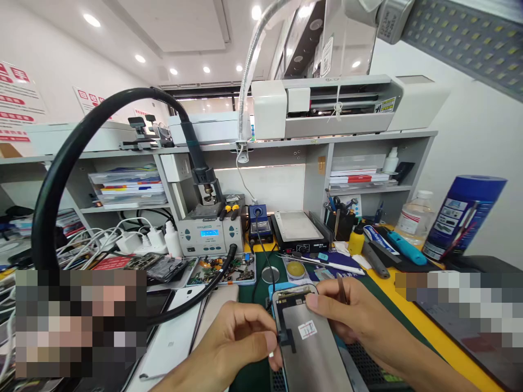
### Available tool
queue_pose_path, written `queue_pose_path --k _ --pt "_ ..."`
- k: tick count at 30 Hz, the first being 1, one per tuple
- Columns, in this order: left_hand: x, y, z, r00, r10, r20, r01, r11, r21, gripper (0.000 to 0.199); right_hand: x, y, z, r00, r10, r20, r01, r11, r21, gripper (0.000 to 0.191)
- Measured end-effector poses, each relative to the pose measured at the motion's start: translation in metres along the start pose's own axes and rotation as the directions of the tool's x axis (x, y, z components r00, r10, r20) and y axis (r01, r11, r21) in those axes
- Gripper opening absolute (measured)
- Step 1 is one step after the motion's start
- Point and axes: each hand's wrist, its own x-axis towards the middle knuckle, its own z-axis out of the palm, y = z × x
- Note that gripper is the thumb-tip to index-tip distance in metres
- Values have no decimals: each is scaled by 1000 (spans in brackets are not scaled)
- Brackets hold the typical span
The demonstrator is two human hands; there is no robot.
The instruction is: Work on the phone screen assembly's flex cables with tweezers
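Note:
A phone screen assembly [312, 356] shows its grey metal back, with a dark flex cable and a small white label. My left hand [241, 337] is closed, thumb and fingers pinching the screen's left edge beside the flex cable. At the top right corner my right hand [351, 305] grips the same screen, its thumb pressed on the back. A slim dark tool [341, 288], its kind unclear, sticks up between the right fingers. Behind the screen's upper left edge shows a light blue piece [281, 286]. The green mat [249, 326] lies underneath.
To the left lie a white phone back [174, 329] and a tray of small parts [245, 269]. A hot air station [210, 234] with a thick black hose [44, 207] stands behind. A heating plate [300, 226], bottles and a blue spray can [463, 218] line the back right.

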Motion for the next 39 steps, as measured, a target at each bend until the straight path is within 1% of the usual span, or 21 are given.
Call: queue_pose_path --k 5,7,9,11,12,13,16,18,22,25,32,39 --pt "1 2 1 1000 -13 -24 13 1000 -5 23 1 3 0 1000 -29 -8 29 1000 -5 49" --pt "2 2 2 999 -22 -40 22 1000 -14 22 1 3 3 999 -40 2 40 999 -5 43" --pt "3 2 3 998 -34 -60 33 999 -18 23 0 2 7 996 -62 69 60 998 31 33" --pt "4 1 4 996 -44 -75 43 999 -16 22 -1 2 12 987 -96 130 90 995 51 33" --pt "4 1 5 996 -47 -81 46 999 -13 22 -1 3 15 986 -108 126 106 994 27 33" --pt "5 0 6 995 -48 -83 48 999 -11 21 -2 4 17 989 -115 94 118 993 -25 32" --pt "6 -5 8 996 -39 -81 38 999 -22 24 -2 8 19 991 -120 -53 106 972 -209 27" --pt "6 -7 8 997 -32 -74 30 999 -31 27 -2 12 19 990 -129 -56 112 965 -237 24" --pt "6 -8 8 997 -41 -64 38 998 -40 28 -1 13 17 988 -150 36 153 977 -145 21" --pt "5 -7 7 997 -49 -55 47 998 -34 27 -1 11 17 987 -151 60 157 982 -103 21" --pt "7 -12 5 999 -3 -42 2 1000 -23 27 0 9 20 995 -98 21 100 991 -93 17" --pt "7 -15 5 999 17 -45 -17 1000 -3 27 1 11 22 991 -130 29 131 990 -50 14"
